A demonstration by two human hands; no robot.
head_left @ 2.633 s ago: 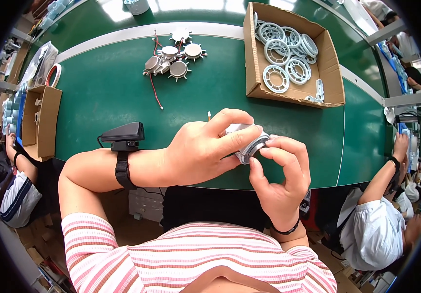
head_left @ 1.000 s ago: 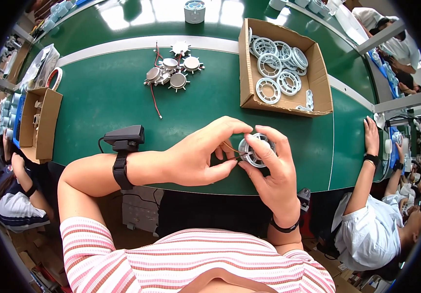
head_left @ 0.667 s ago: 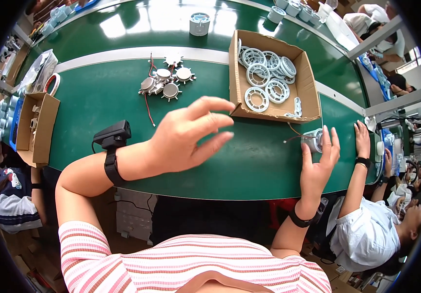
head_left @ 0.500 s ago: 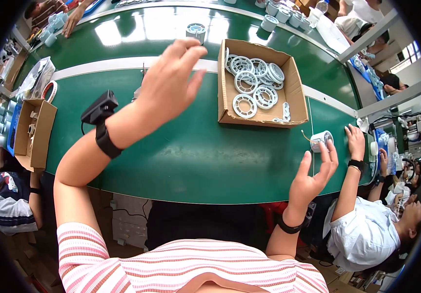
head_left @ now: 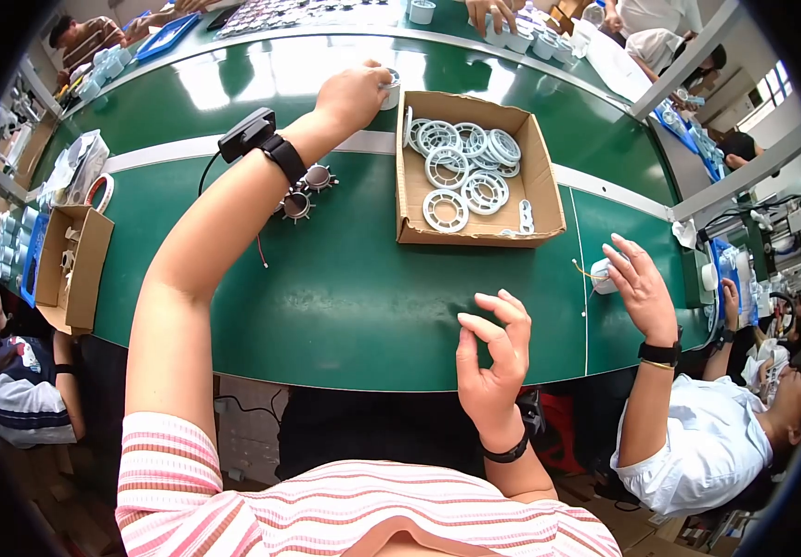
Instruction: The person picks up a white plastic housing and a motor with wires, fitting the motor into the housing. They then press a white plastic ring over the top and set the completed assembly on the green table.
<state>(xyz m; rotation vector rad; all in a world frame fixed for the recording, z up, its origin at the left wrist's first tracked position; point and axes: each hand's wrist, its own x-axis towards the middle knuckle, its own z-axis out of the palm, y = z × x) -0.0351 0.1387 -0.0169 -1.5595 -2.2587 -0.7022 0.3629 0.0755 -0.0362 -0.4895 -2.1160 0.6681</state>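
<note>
Stretched out to the far side of the green table, my left hand [head_left: 354, 97] has its fingers around the rim of a white cylindrical housing [head_left: 390, 91], which stands just behind a cardboard box [head_left: 481, 234]. My right hand [head_left: 496, 360] hovers over the near edge, fingers curved and apart, with nothing in it. White spoked rings [head_left: 446, 211] lie in the box. Below my left forearm are two round dark parts with pale prongs [head_left: 297, 205], and a thin red wire trails nearby.
At right, a co-worker's hand [head_left: 640, 286] touches another white cylinder [head_left: 605, 276] with a thin wire. A smaller cardboard box [head_left: 87, 269] and a tape roll [head_left: 100, 191] sit at left. More white cylinders [head_left: 545, 45] and other people's hands are at the far side.
My left hand has reached forward and closed on the far housing. My right hand has moved left, away from the wired cylinder, and the co-worker's hand has come onto that cylinder.
</note>
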